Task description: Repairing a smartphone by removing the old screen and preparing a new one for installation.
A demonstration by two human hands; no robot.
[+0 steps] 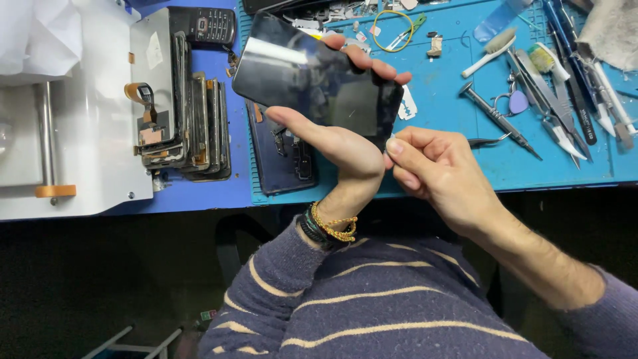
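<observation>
Centre of frame: left hand (345, 149) holds a dark phone screen panel (312, 80) up off the desk (452, 100), thumb along the near edge and fingers (372, 63) wrapped over the far edge, so closed firmly round it. Right hand (438, 169) sits at the panel's lower-right corner, thumb and forefinger pinched together right at the edge; prob. gripping a thin pick or blade, but too small to tell for sure.

Step in hand, as I read it: working that corner of the panel, w/ the left hand steadying. Next move would call for a fine, light touch along the edge and a steady grip, since the glass looks thin.

Below the panel an opened phone body (282, 156) lies on the blue mat. Left of frame, a stack of spare screens (193, 119) stands on edge. Upper right: screwdriver (495, 116), tweezers (558, 126), brushes (492, 50) laid loose; no tray or box holds them.
</observation>
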